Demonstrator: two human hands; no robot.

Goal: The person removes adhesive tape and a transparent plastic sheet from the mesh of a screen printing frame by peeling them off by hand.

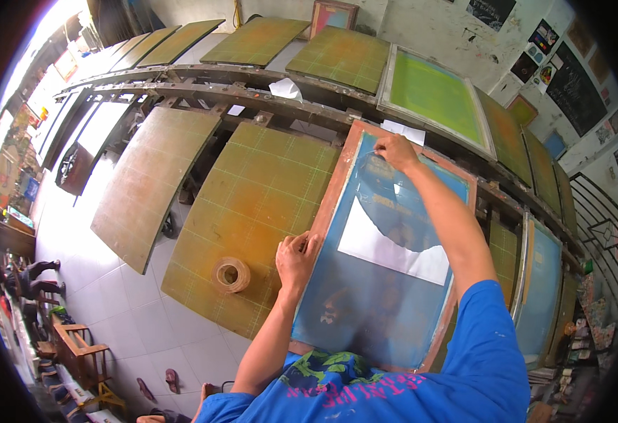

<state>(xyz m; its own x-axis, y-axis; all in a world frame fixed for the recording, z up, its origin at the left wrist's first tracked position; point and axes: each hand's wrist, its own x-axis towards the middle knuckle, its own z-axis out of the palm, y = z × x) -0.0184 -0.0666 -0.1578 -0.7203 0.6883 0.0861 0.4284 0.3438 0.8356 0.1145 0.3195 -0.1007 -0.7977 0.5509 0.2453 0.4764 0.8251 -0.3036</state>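
In front of me a screen printing frame point(321, 238) with a reddish wooden border and blue mesh lies tilted across the boards. A white sheet of paper point(386, 248) with a curved, uneven upper edge shows at the middle of the mesh. My left hand point(296, 262) is closed at the frame's left side, its fingers curled against the wood. Up at the far end, my right hand point(395, 150) pinches at the mesh near the upper border; what its fingers hold is too small to make out. A roll of brown tape point(230, 274) lies on the green gridded board point(252, 204) to the left.
Rows of sloping boards point(155, 176) line a dark metal rail point(302, 106). A yellow-green screen point(436, 99) sits beyond, and another blue screen point(540, 282) stands at right. Crumpled white paper point(285, 89) rests on the rail. Slippers point(172, 381) and a wooden stool point(80, 342) are on the tiled floor.
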